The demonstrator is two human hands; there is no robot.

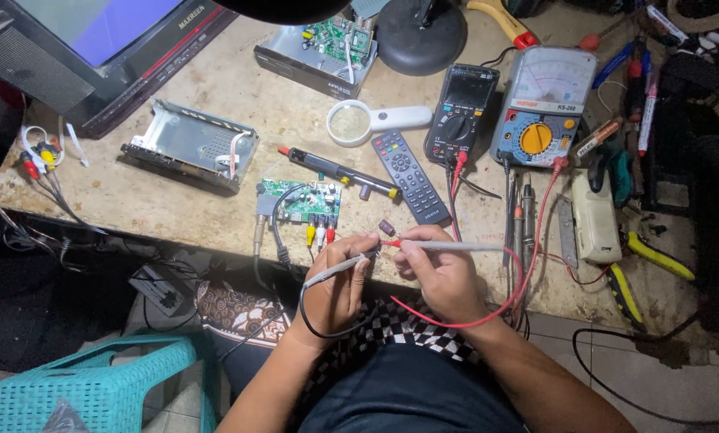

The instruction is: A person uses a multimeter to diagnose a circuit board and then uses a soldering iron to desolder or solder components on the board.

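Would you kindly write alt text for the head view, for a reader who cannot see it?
Two bare hands, left hand and right hand, hold grey test probes to a small capacitor at the edge of a cluttered workbench. A green circuit board, remote control and two multimeters lie nearby.

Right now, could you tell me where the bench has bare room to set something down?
Bare bench lies between the television and the metal case, and below that case. Around the two meters and the tools it is crowded.

A green circuit board [302, 200] lies on the beige, stained bench [215, 96]. The analogue meter [543, 106] is grey-blue with an orange dial; the digital meter [461, 103] and remote [410, 165] are black. Near left, a teal stool [95, 393]. Black-and-white checked cloth [391, 321].
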